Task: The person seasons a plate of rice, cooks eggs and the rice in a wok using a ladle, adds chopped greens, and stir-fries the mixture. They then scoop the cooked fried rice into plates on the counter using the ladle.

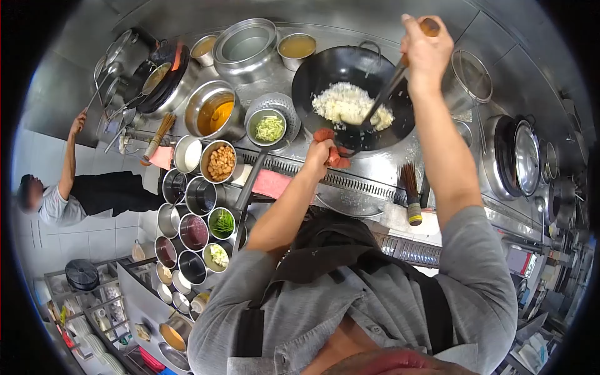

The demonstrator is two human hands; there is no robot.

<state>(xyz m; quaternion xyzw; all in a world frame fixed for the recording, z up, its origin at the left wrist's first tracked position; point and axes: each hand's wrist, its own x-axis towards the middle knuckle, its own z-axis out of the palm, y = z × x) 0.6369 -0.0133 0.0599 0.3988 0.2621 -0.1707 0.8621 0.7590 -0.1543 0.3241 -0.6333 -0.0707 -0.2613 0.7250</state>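
My left hand (320, 157) is closed around a folded red cloth (337, 160) at the near rim of a black wok (400, 128). The cloth covers what is under it, perhaps the wok's near handle. White rice with pale yellow egg (347, 106) lies in the wok. Above the wok's right side, my right hand (428, 50) grips the wooden end of a wok spatula (390, 87). The spatula slants down to the left, and its tip is in the rice, partly hidden.
Left of the wok, a pot holds shredded green vegetable (269, 128); its long handle points toward me. Several ingredient pots, one with diced brown pieces (222, 163), fill the left side. A bamboo brush (410, 194) lies front right. Another person (94, 200) works at far left.
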